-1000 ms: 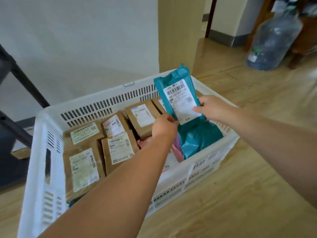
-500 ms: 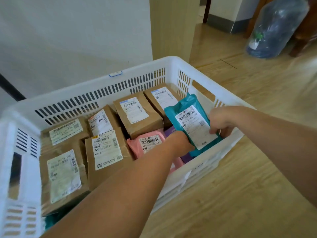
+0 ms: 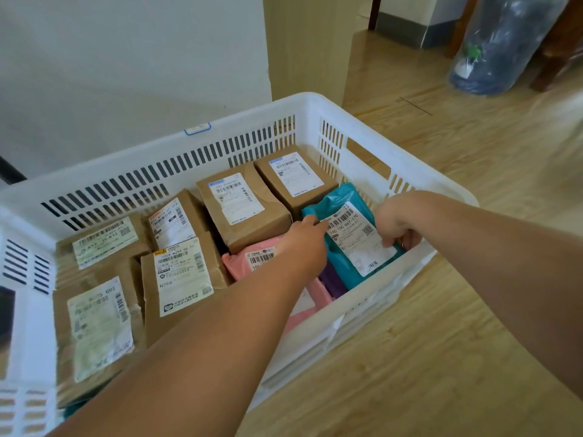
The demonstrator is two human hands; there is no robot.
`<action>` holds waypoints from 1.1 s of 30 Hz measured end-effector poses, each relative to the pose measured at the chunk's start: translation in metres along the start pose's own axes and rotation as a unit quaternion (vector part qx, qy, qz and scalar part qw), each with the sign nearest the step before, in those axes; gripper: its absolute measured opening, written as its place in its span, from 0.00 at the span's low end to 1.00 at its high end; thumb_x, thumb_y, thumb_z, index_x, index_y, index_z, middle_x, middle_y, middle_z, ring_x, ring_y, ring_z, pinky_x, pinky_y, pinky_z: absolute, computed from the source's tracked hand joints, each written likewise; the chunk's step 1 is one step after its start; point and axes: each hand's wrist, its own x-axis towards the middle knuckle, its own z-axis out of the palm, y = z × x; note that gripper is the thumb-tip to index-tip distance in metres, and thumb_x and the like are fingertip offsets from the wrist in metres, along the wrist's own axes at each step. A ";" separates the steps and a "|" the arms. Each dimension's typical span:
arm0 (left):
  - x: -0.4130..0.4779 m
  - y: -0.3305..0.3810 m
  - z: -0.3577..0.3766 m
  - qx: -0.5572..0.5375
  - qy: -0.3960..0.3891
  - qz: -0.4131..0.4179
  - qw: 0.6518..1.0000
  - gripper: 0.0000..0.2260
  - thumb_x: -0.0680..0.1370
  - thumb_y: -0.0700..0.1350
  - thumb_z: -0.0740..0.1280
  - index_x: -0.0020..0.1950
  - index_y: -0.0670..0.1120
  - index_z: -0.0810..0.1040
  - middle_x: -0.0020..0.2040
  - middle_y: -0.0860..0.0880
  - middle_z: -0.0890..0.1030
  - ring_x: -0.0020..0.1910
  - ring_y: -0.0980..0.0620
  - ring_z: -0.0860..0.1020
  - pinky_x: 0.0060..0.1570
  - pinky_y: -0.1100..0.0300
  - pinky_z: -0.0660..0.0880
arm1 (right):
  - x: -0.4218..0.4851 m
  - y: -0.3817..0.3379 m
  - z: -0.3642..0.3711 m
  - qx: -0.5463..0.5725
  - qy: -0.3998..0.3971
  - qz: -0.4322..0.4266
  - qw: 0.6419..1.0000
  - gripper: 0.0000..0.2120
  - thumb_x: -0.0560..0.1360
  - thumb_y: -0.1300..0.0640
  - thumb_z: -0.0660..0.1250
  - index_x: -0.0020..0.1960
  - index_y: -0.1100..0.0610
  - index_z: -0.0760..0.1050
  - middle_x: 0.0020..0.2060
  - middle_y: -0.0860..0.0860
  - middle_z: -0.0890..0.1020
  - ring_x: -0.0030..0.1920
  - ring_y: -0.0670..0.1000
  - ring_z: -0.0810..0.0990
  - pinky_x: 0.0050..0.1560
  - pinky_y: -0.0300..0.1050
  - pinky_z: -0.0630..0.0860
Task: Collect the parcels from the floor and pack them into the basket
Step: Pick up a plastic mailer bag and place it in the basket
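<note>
A white slotted plastic basket (image 3: pixel 391 152) stands on the wooden floor. Several brown cardboard parcels (image 3: pixel 243 209) with white labels fill its left and back. A pink parcel (image 3: pixel 252 260) and a purple one (image 3: pixel 334 280) lie near the front right. On top of them, in the right corner, lies a teal parcel (image 3: pixel 353 241) with a barcode label. My left hand (image 3: pixel 304 244) touches its left edge, fingers on the label's corner. My right hand (image 3: pixel 396 223) grips its right edge with curled fingers.
A white wall runs behind the basket, with a beige pillar (image 3: pixel 303 42) at its corner. A large blue water bottle in clear plastic (image 3: pixel 501 42) stands on the floor at the far right, beside dark wooden furniture. Bare wooden floor (image 3: pixel 457 310) lies right of the basket.
Both hands have lowered the teal parcel from upright above the basket down into the right corner, where it now lies on the pink and purple parcels. My view has moved closer.
</note>
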 end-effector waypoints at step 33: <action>0.008 -0.015 -0.002 0.069 -0.075 0.053 0.993 0.22 0.82 0.43 0.57 0.77 0.50 0.62 0.78 0.51 0.57 0.73 0.48 0.65 0.67 0.49 0.68 | 0.042 -0.013 -0.007 0.059 0.102 -0.050 0.992 0.11 0.79 0.64 0.56 0.39 0.65 0.70 0.36 0.57 0.79 0.31 0.53 0.79 0.39 0.46 0.78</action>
